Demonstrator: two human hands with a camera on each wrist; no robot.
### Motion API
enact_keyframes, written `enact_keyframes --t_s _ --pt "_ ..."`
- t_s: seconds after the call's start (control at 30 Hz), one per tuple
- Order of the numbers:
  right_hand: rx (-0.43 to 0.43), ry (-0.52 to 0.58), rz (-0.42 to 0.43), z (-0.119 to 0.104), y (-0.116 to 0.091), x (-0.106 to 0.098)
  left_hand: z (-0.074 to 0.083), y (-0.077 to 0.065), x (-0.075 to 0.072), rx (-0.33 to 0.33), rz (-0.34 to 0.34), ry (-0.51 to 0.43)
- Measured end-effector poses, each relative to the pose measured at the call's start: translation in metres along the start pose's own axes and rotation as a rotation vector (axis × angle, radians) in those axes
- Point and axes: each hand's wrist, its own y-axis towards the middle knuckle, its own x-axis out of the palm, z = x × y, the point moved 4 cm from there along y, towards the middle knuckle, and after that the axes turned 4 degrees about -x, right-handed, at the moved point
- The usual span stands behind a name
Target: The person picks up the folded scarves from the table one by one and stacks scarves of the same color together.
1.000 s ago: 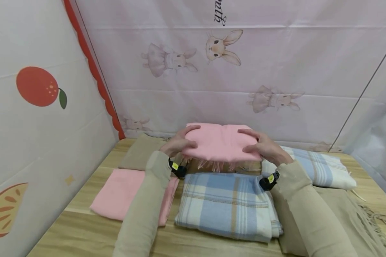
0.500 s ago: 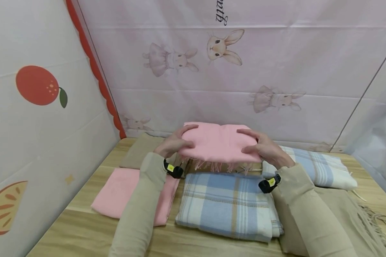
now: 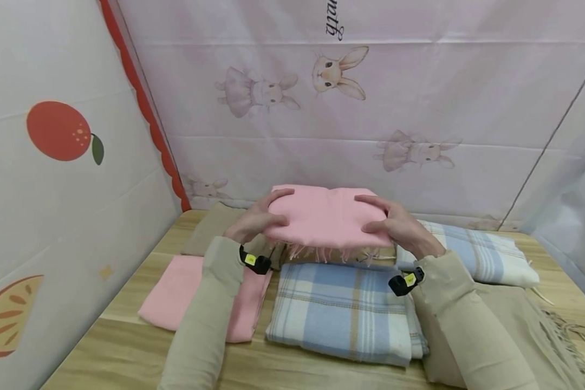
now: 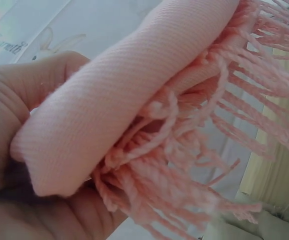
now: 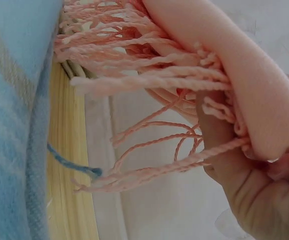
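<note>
A folded pink scarf (image 3: 326, 216) with twisted fringe is held up off the table near its back edge. My left hand (image 3: 258, 218) grips its left end, thumb on the near face and fingers at the top edge. On the opposite end my right hand (image 3: 403, 225) holds it the same way. In the left wrist view the scarf's rolled edge (image 4: 104, 95) lies between thumb and fingers, fringe hanging loose. The right wrist view has the fringe (image 5: 154, 80) dangling beside my right hand (image 5: 249, 190). Part of a beige cloth behind the scarf is hidden.
A blue-and-white plaid scarf (image 3: 341, 314) lies folded in front. Another folded pink cloth (image 3: 175, 292) sits under my left forearm. Beige scarves lie at back left (image 3: 214, 227) and front right (image 3: 507, 319). A second plaid scarf (image 3: 487, 252) rests at back right, near the printed curtain (image 3: 419, 97).
The pink scarf and my left hand have shifted slightly to the left, with the right hand following a little. Both hands keep their hold. The cloths on the table have not moved.
</note>
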Motion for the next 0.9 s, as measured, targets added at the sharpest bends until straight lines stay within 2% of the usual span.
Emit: enact_keyframes --t_s 0.57,0.9 --pt "-0.015 0.065 -0.021 -0.007 -0.002 0.012 0.001 -0.015 -0.008 0.016 0.007 0.029" --pt "-0.001 0.085 -0.001 -0.006 -0.005 0.022 -0.001 -0.025 -0.01 0.015 -0.005 0.026"
